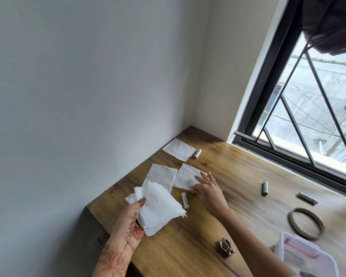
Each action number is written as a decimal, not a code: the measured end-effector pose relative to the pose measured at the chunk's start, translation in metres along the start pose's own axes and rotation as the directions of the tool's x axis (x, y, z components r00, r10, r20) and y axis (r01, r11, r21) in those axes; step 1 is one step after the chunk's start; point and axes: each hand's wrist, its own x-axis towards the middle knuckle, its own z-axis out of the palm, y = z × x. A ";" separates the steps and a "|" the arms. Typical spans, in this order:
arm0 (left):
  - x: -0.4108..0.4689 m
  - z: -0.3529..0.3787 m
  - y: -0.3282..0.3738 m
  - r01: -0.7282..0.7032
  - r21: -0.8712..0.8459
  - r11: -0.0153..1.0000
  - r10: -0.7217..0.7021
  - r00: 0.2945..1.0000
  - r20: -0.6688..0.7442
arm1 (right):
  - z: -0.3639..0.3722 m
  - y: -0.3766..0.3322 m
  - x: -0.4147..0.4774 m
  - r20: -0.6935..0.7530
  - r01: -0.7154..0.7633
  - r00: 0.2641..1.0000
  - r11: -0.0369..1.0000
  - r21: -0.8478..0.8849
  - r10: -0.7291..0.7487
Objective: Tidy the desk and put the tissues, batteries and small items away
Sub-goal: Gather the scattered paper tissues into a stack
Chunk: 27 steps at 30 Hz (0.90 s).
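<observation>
Wood-grain surface (238, 166), corner by a window. Left hand (132, 214): fingers grip a tissue stack (160, 210). Right hand (208, 188): fingers straight, pressing a flat tissue (188, 176). Near battery (185, 200) lies just beside that wrist. Far tissue (179, 149) and far battery (197, 153) lie behind. Wooden ring (290, 216) and clear box (282, 248) sit well right.

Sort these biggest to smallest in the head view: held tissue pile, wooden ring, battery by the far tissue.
Largest: tissue pile, gripped by the left hand.
Next: wooden ring.
Smallest: battery, though it lies farthest from the camera.
</observation>
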 end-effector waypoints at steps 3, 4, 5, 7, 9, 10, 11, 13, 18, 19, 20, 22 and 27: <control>0.001 -0.001 0.002 -0.002 0.032 0.999 0.002 1.000 -0.016 | 0.002 -0.002 -0.001 -0.074 -0.039 0.996 0.995 0.090 0.046; 0.001 -0.002 0.002 0.000 0.041 0.999 0.001 1.000 -0.014 | 0.000 -0.004 -0.002 -0.087 -0.089 0.990 0.977 0.194 0.108; 0.000 -0.002 0.003 -0.007 0.063 0.998 0.008 1.000 -0.014 | -0.004 -0.007 -0.003 -0.102 -0.159 0.974 0.934 0.321 0.201; -0.003 -0.002 0.005 0.002 0.066 0.998 -0.002 1.000 0.012 | -0.018 -0.015 -0.005 -0.085 -0.293 0.901 0.742 0.603 0.426; -0.004 -0.005 0.005 0.026 0.037 0.999 -0.026 0.999 0.018 | -0.031 -0.022 -0.006 -0.019 -0.305 0.830 0.482 0.821 0.558; -0.003 -0.007 0.005 0.043 0.029 0.999 -0.044 0.999 0.030 | -0.037 -0.026 -0.006 -0.002 -0.288 0.808 0.397 0.871 0.589; -0.003 -0.009 0.004 0.066 0.016 0.998 -0.066 0.996 0.057 | -0.043 -0.029 -0.006 0.000 -0.265 0.798 0.350 0.898 0.602; -0.002 -0.011 0.003 0.083 -0.013 0.996 -0.081 0.991 0.105 | -0.054 -0.040 -0.007 -0.042 -0.204 0.814 0.352 0.914 0.579; -0.011 -0.001 0.001 0.022 -0.058 0.998 -0.015 0.993 0.119 | -0.069 -0.082 -0.011 -0.149 -0.060 0.929 0.532 0.845 0.340; -0.011 -0.003 0.000 0.026 -0.120 0.992 -0.007 0.988 0.157 | -0.069 -0.090 -0.014 -0.153 -0.034 0.951 0.583 0.812 0.269; -0.008 -0.006 -0.002 0.033 -0.192 0.981 0.008 0.978 0.206 | -0.070 -0.099 -0.017 -0.144 -0.010 0.972 0.641 0.767 0.187; -0.003 -0.013 -0.005 0.033 -0.299 0.954 0.061 0.953 0.297 | -0.069 -0.113 -0.024 -0.065 0.038 0.998 0.755 0.654 0.006; -0.004 -0.019 -0.001 0.020 -0.320 0.947 0.108 0.920 0.378 | -0.058 -0.129 -0.033 0.055 0.175 0.970 0.833 0.525 -0.238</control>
